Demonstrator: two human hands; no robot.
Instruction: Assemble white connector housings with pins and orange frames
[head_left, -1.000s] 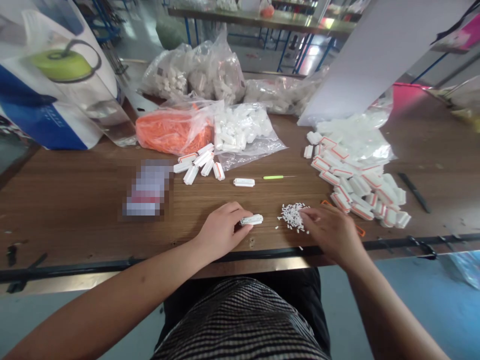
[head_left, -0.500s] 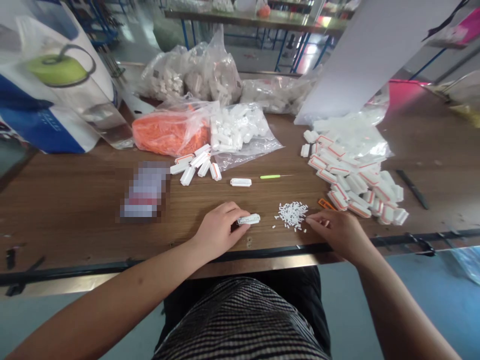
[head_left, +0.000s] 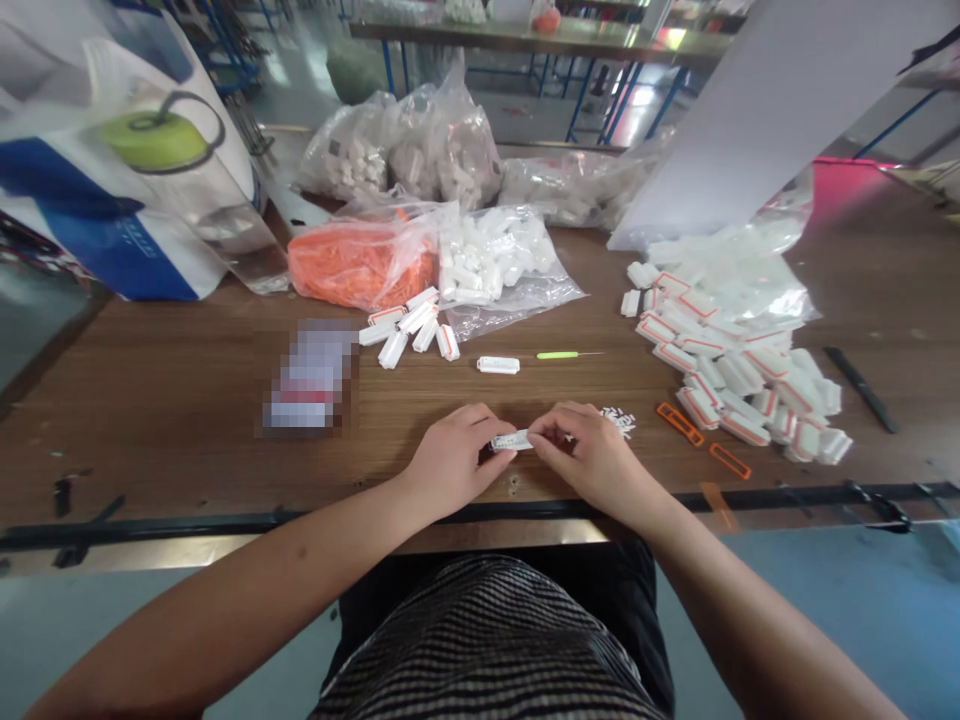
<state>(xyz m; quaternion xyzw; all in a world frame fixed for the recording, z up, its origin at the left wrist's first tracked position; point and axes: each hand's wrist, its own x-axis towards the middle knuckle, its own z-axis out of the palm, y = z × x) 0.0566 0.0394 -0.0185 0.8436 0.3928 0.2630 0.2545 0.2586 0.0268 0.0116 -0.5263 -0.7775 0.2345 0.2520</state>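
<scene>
My left hand [head_left: 459, 455] pinches a white plastic connector housing [head_left: 510, 440] with rows of small holes, low over the table near its front edge. The fingertips of my right hand [head_left: 585, 447] are closed at the housing's right end; whether a tiny piece sits between them is hidden. Behind that hand lies a pile of tiny white pegs [head_left: 619, 421], partly covered by it. Another white housing [head_left: 498, 366] rests alone farther back, beside a thin pick with a lime-green handle [head_left: 559, 355].
Orange rectangular frames [head_left: 730, 461] lie right of my hand, before a heap of white housings with orange edging [head_left: 739, 375]. At the back stand a bag of orange parts [head_left: 352, 265] and a bag of white parts [head_left: 495, 255]. A black stick [head_left: 860, 388] lies far right.
My right hand has moved left from the peg pile to the right end of the housing. Orange frames it covered now show. The whole view has shifted slightly.
</scene>
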